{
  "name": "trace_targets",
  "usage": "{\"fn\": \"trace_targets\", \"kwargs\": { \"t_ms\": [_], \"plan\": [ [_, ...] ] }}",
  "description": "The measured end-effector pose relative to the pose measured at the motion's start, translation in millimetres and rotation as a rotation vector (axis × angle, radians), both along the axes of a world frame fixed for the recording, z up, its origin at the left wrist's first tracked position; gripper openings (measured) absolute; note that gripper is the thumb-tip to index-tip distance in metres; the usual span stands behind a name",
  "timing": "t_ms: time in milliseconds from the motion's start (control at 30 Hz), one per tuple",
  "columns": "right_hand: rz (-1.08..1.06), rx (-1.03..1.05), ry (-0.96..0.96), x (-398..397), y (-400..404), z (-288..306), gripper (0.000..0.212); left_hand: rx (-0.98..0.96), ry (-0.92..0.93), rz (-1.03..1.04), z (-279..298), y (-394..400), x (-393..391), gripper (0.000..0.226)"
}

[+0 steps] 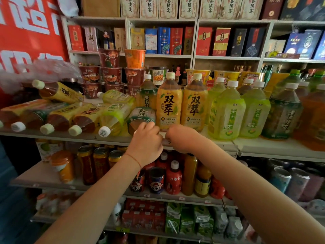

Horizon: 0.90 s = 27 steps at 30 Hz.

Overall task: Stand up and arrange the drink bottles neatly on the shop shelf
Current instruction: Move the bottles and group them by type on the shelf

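Observation:
On the drinks shelf (pixel 112 138), several bottles lie on their sides at the left, caps toward me, among them a pale green bottle (pixel 112 118). A lying tea bottle (pixel 140 115) with a green and white label is nearest the middle. My left hand (pixel 146 143) has its fingers curled over that bottle's neck end, hiding the cap. To the right stand two yellow bottles (pixel 168 104), then green tea bottles (pixel 226 111) in a row. My right hand (pixel 177 138) is at the shelf edge below the yellow bottles, fingers curled under, with nothing visible in it.
Stacked noodle cups (pixel 109 67) stand behind the lying bottles. Another bottle (pixel 58 91) lies on top at the back left. Boxed goods fill the upper shelves (pixel 163 40). Cans and small bottles (pixel 174 178) sit on the shelf below. A red banner (pixel 29 29) hangs at the left.

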State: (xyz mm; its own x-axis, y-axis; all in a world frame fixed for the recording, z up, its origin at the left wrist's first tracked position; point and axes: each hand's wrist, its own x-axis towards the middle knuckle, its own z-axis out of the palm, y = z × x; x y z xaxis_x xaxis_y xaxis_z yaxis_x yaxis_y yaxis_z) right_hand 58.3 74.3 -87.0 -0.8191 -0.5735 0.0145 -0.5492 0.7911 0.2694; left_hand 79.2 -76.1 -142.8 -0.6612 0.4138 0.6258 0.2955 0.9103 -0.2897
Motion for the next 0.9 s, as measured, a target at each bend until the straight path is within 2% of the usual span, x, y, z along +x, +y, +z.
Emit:
{"fn": "trace_targets", "kwargs": {
  "t_ms": [100,167,233,300,333,400,500,600,733,833,900],
  "plan": [
    [0.014,-0.108,0.005,-8,3,4,0.021,0.046,0.04,0.009,6,3,4,0.039],
    [0.049,-0.308,0.058,-16,4,5,0.03,0.14,0.051,0.051,12,-1,6,0.042],
    [0.162,-0.46,0.056,-21,1,0,0.055,0.265,0.025,0.186,19,-8,10,0.049],
    [0.248,-0.43,0.049,-23,-7,-10,0.087,0.377,-0.053,0.323,22,-15,12,0.053],
    [0.268,-0.412,0.066,-24,-12,-16,0.094,0.396,-0.086,0.358,22,-19,13,0.054],
    [0.317,-0.448,0.152,-23,-26,-33,0.086,0.364,-0.085,0.37,22,-25,15,0.055],
    [0.44,-0.585,0.442,-22,-44,-49,0.054,0.326,-0.027,0.333,25,-33,19,0.06],
    [0.513,-0.645,0.593,-31,-54,-54,0.044,0.309,-0.059,0.315,29,-46,16,0.052],
    [0.577,-0.663,0.522,-34,-61,-53,0.042,0.349,-0.162,0.348,40,-67,7,0.041],
    [0.517,-0.895,0.445,-33,-72,-29,0.033,0.399,-0.243,0.276,57,-84,0,0.048],
    [0.402,-1.052,0.387,-35,-83,-2,0.035,0.509,-0.301,0.177,72,-99,-6,0.054]
  ]
}}
